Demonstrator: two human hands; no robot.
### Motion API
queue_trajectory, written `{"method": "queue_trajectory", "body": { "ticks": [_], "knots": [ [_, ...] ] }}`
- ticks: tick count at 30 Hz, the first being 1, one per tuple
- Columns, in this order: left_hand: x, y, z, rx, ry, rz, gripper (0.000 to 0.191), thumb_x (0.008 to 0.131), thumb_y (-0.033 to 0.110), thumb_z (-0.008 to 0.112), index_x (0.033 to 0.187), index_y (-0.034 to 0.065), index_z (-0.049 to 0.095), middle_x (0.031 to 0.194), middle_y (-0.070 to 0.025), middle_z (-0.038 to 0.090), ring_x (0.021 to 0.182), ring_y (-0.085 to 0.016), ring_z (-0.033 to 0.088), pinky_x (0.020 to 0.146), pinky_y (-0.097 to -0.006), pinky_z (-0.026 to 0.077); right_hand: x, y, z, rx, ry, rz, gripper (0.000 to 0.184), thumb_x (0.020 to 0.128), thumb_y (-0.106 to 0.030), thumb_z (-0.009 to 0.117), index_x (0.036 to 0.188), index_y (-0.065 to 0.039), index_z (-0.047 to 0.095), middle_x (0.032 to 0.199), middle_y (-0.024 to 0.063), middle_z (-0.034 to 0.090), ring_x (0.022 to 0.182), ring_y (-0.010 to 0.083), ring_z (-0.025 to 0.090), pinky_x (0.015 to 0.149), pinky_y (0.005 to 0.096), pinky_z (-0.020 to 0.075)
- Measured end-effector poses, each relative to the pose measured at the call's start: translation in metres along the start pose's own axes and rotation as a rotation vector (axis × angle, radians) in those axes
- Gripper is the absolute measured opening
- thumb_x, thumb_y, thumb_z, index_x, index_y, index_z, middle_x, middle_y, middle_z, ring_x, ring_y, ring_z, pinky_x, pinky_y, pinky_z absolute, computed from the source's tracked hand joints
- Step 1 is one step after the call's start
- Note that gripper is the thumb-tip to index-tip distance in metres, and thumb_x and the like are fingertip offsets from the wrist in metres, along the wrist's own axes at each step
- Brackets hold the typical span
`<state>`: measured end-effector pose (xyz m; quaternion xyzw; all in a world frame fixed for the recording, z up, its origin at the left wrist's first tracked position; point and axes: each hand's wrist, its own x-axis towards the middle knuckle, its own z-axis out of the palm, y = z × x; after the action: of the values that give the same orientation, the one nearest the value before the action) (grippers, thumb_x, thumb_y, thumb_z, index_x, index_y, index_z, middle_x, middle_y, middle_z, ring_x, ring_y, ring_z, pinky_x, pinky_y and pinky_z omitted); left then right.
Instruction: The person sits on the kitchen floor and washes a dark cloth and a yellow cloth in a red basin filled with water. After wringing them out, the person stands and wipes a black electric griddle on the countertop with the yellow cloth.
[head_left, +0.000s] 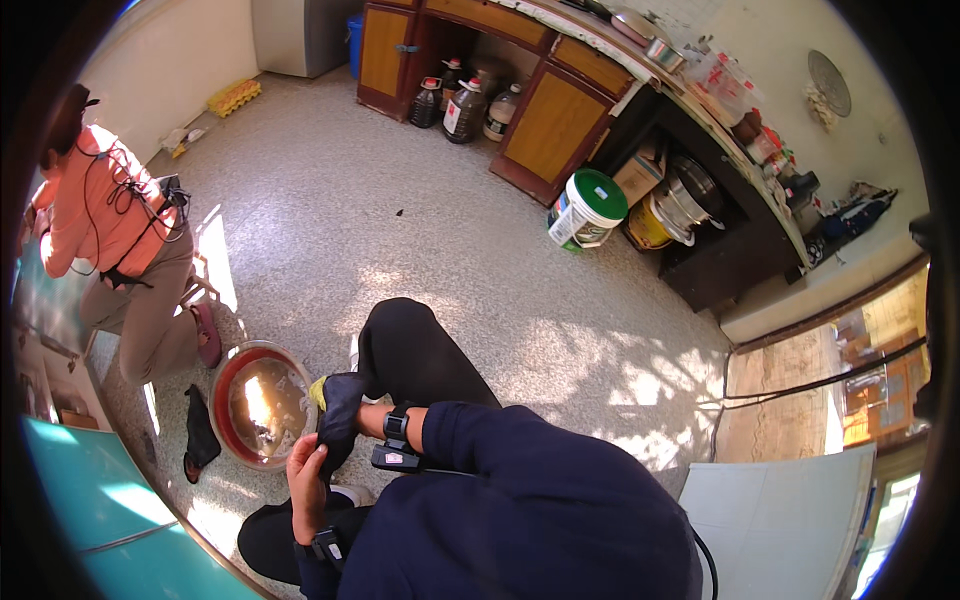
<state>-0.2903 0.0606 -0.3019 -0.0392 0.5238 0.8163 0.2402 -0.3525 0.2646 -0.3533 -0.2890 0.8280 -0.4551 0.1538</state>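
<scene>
My right hand (343, 405) is hidden past the wrist by a dark cloth item (339, 435), perhaps a sock or glove, with a yellow patch at its far end. With fingers and thumb, my left hand (306, 476) grips the cloth's lower hanging part. Just beyond my hands, a round basin (225, 397) with a red inner wall holds murky brown water. On the floor beside it lies a limp black cloth item (199, 431) with a brownish end. My bent knees are on either side of my hands.
A person in an orange top (127, 202) sits at the left with cables on their back. Teal panels (97, 480) line the lower left. A green-lidded bucket (589, 206), large bottles (465, 112) and wooden cabinets (555, 116) stand across the floor. A pale board (772, 517) is behind me.
</scene>
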Motion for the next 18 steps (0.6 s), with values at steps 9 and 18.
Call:
{"method": "queue_trajectory", "body": {
  "ticks": [9, 18],
  "knots": [
    [0.007, 0.01, 0.032, 0.077, 0.075, 0.018, 0.023, 0.094, 0.014, 0.058, 0.114, 0.0008, 0.059, 0.099, -0.0033, 0.064, 0.09, -0.008, 0.058, 0.079, -0.021, 0.045, -0.026, -0.006, -0.012, -0.071, 0.059, -0.002, 0.022, 0.09, -0.02, 0.057, 0.106, -0.006, 0.064, 0.097, 0.0104, 0.066, 0.084, 0.0191, 0.062, 0.071, 0.0351, 0.0499],
    [0.001, 0.013, 0.017, -0.034, 0.361, 0.037, 0.022, 0.093, 0.023, 0.062, 0.108, 0.0073, 0.062, 0.091, -0.0061, 0.069, 0.074, -0.01, 0.063, 0.068, -0.0221, 0.049, -0.027, 0.001, -0.018, -0.094, 0.037, -0.036, 0.022, 0.089, -0.021, 0.057, 0.104, -0.007, 0.064, 0.097, 0.0104, 0.066, 0.084, 0.0196, 0.062, 0.072, 0.0352, 0.0497]
  ]
}}
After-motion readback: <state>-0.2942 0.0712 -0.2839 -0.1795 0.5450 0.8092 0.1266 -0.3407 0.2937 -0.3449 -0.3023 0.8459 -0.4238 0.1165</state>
